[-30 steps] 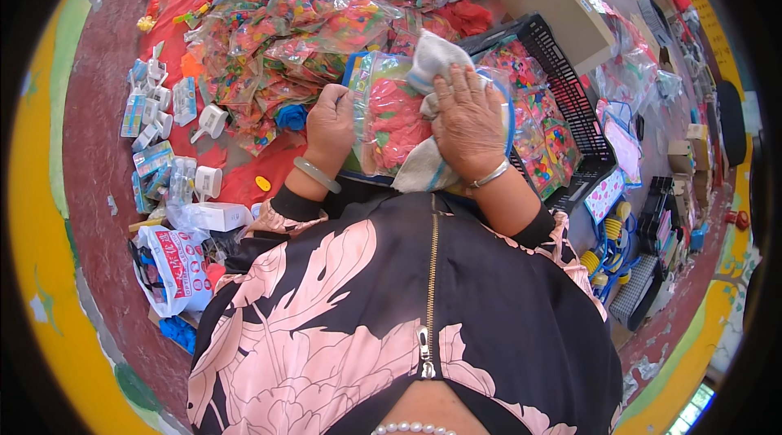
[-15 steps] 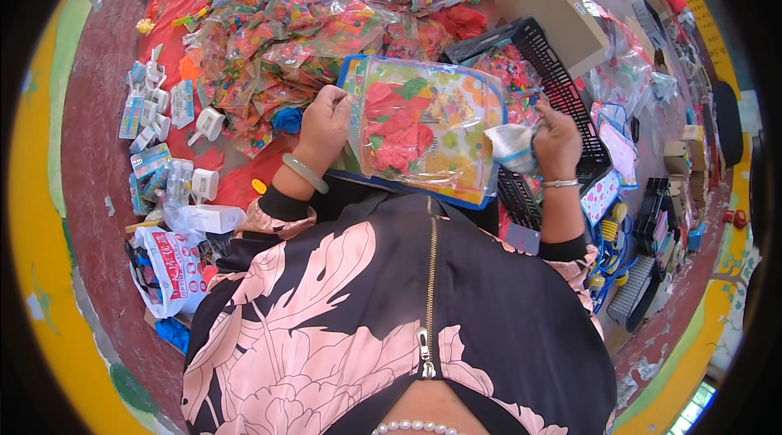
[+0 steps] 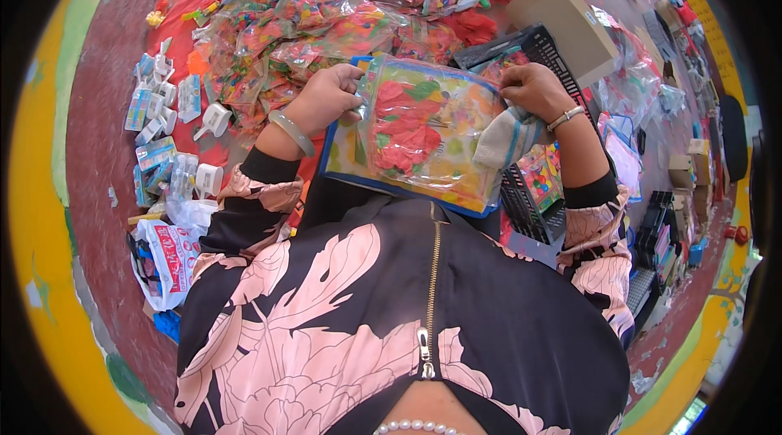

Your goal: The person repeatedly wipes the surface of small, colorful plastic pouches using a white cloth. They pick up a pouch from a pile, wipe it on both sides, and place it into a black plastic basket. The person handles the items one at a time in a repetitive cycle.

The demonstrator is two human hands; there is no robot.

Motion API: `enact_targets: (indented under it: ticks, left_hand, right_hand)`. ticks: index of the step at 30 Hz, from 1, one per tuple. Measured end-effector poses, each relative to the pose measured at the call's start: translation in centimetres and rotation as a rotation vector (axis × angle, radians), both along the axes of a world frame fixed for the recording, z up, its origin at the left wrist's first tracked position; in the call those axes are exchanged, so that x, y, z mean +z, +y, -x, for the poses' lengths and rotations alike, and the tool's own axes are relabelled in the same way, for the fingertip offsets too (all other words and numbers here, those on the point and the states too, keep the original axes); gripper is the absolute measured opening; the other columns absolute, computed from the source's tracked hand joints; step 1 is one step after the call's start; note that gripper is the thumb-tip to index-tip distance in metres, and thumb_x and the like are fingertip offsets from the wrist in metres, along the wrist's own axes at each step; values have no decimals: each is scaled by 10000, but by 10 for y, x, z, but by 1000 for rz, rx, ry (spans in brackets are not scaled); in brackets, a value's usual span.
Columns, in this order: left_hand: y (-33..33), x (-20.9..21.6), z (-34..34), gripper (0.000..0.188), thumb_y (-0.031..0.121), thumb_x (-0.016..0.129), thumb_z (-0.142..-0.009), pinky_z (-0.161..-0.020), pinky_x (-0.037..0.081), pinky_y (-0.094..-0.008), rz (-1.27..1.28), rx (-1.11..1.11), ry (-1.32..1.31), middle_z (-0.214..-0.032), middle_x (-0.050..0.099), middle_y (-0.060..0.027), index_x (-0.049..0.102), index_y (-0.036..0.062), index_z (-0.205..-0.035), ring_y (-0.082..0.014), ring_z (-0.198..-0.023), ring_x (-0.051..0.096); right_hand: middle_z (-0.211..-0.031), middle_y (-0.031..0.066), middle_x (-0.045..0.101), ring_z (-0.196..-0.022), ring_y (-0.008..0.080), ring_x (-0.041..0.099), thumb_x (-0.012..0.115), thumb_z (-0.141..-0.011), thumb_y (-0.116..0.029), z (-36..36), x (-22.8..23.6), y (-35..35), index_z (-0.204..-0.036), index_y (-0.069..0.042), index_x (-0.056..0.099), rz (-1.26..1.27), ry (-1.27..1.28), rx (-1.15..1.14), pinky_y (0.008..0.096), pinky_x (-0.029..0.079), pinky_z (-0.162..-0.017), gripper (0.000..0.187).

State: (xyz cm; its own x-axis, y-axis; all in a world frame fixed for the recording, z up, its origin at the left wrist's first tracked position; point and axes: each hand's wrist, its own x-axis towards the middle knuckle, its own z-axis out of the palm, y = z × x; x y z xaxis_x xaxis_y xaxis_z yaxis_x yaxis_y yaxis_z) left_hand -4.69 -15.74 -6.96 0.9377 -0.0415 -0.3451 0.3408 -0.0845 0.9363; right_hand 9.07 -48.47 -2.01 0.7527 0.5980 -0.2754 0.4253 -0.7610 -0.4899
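Observation:
A clear plastic bag (image 3: 448, 160) with red and green pieces inside lies on a blue-edged, colourfully printed board (image 3: 346, 160) across my lap. My left hand (image 3: 330, 97) pinches the bag's upper left edge between thumb and fingers. At the upper right corner is my right hand (image 3: 533, 91), its fingers closed and their tips touching the bag's edge. A white cloth with blue stripes (image 3: 503, 140) hangs out of its palm over the bag's right side. What the right fingertips grip is partly hidden.
Beyond the board spreads a heap of similar filled bags (image 3: 277, 44) on red sheeting. A black plastic basket (image 3: 533, 211) stands at the right, near an open cardboard box (image 3: 562, 28). White plastic gadgets (image 3: 213, 120) and a white carrier bag (image 3: 167, 264) lie on the left.
My right hand has moved up and left to the bag's upper right corner, bringing the cloth over the bag. My left hand's fingers have shifted slightly along the left edge.

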Motion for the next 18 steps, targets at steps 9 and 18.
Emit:
enact_targets:
  ticks: [9,18]
  left_hand:
    - [-4,67,25,225,-26,527,-833,-779,491,-258,92,9,-188,-942,582,-31,607,-54,-1041,-116,-865,591]
    - [8,76,23,285,-173,552,-616,-711,447,-289,-400,-67,-1111,-833,575,-84,678,11,-794,-206,-806,577]
  right_hand:
    - [-748,103,605,-670,184,587,634,-748,-55,44,79,-20,-808,19,655,-337,-194,-39,307,453,-616,97]
    - [-832,29,601,-772,195,600,724,-687,-96,131,129,-28,-820,-68,651,-67,-1225,334,402,423,-828,155]
